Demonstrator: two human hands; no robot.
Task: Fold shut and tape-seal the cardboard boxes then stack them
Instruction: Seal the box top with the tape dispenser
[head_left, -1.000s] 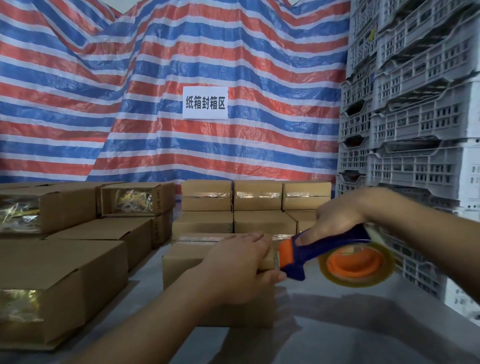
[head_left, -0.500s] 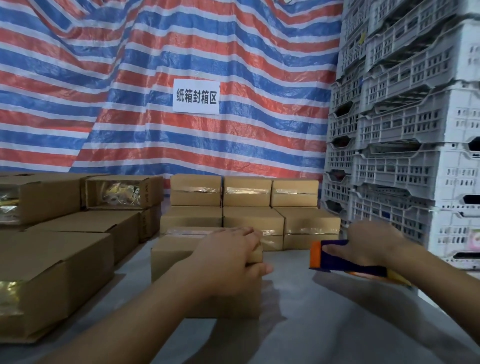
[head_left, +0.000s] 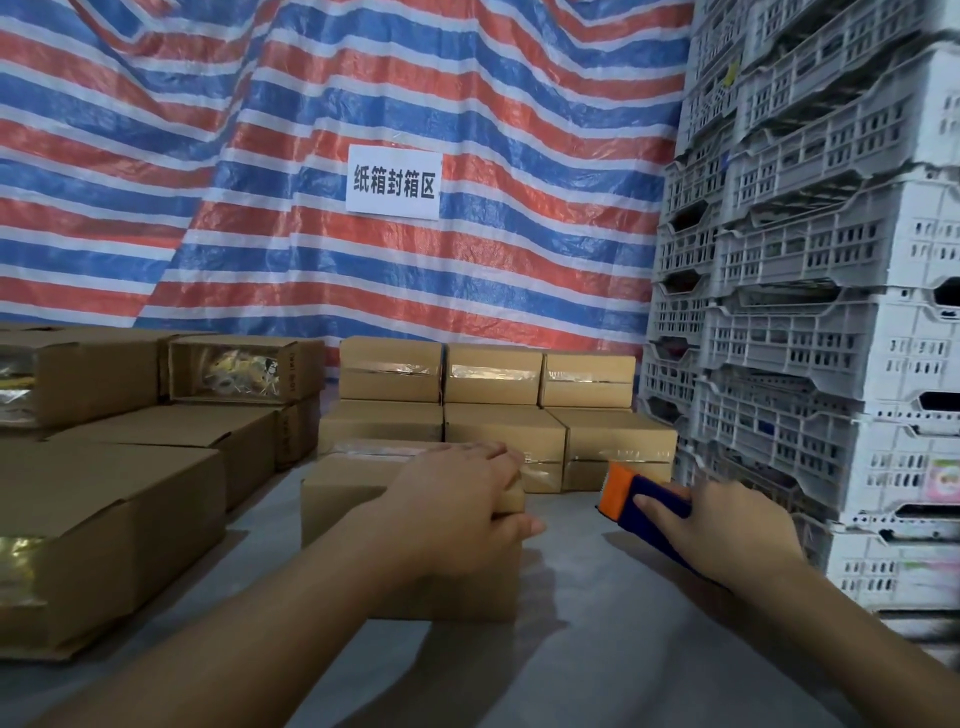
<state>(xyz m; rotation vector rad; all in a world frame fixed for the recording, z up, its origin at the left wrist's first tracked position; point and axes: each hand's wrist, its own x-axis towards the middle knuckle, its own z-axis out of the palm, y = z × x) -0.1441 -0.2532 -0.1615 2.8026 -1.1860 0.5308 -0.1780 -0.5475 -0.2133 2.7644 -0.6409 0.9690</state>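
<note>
A closed cardboard box (head_left: 353, 493) with tape along its top seam sits on the grey surface in front of me. My left hand (head_left: 462, 506) lies over its top right corner, fingers on the lid and thumb curled down the right side. To the right, my right hand (head_left: 727, 525) grips the blue handle of a tape dispenser (head_left: 631, 493), whose orange head points left and sits low near the surface. Behind stands a stack of sealed boxes (head_left: 493, 395) in two layers.
Unsealed cardboard boxes (head_left: 104, 514) with shiny packets showing inside are piled at the left. Tall stacks of grey plastic crates (head_left: 810, 312) wall off the right side. A striped tarp (head_left: 311, 130) with a white sign (head_left: 394, 182) hangs behind.
My right hand has pulled the tape dispenser away from the box's right end and lowered it to the right. My left hand has stayed on the box.
</note>
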